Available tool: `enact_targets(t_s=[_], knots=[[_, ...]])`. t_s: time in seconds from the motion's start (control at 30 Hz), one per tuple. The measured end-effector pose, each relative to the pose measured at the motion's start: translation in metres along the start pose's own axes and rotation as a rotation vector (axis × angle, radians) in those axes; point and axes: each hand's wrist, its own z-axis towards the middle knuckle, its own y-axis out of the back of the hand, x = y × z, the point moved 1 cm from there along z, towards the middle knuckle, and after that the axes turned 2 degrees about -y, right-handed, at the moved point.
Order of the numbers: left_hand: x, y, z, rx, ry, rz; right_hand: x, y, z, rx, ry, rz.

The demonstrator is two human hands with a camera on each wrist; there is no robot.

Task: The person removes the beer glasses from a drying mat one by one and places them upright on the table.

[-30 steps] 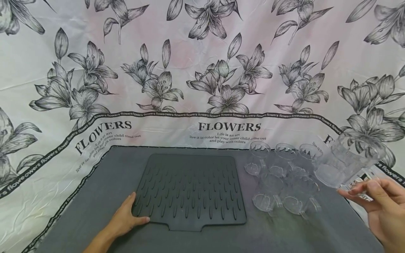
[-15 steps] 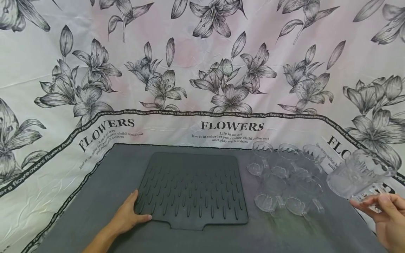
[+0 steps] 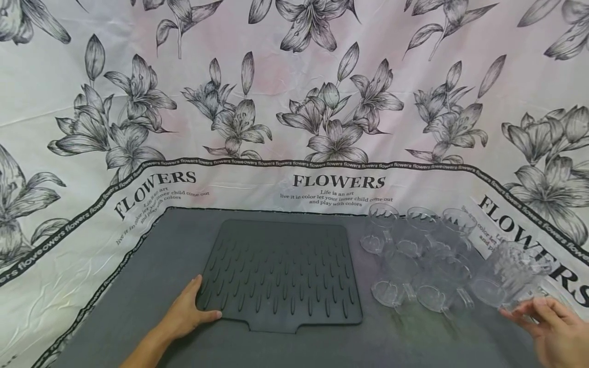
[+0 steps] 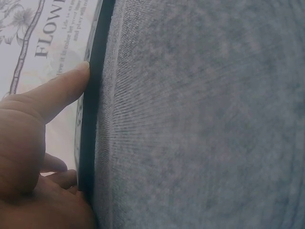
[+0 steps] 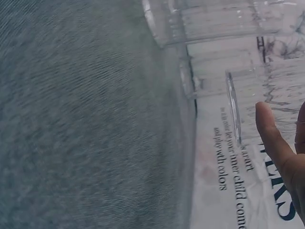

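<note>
A clear mug (image 3: 494, 278) hangs tilted at the right edge of the table in the head view. The thumb and fingers of my right hand (image 3: 554, 322) pinch its handle. In the right wrist view the same mug (image 5: 236, 107) shows beside my thumb. My left hand (image 3: 186, 309) touches the near left corner of a dark ridged drying mat (image 3: 282, 278), fingers along its left side and thumb at its front edge. From the left wrist view, the thumb (image 4: 71, 86) is extended against the mat's dark edge (image 4: 90, 124).
Several clear mugs (image 3: 384, 294) stand upright in two rows between the mat and the held mug. The grey tabletop (image 3: 138, 276) lies under everything. A flower-printed white cloth (image 3: 239, 189) hangs behind the table and along its sides.
My right hand has lowered the mug closer to table height, beside the rows of mugs. The left hand keeps its place at the mat's corner. The head view has shifted slightly.
</note>
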Motion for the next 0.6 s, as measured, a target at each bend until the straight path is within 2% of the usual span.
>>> enact_targets(t_s=[0.17, 0.5, 0.6], knots=[[0.001, 0.0, 0.0, -0.006, 0.002, -0.001, -0.009, 0.007, -0.005, -0.034, -0.07, -0.079], [0.003, 0.0, 0.0, -0.008, -0.008, -0.008, -0.017, 0.015, -0.007, -0.063, -0.185, -0.082], [0.002, 0.0, 0.0, -0.008, -0.003, -0.005, -0.019, 0.017, -0.007, -0.062, -0.204, -0.051]])
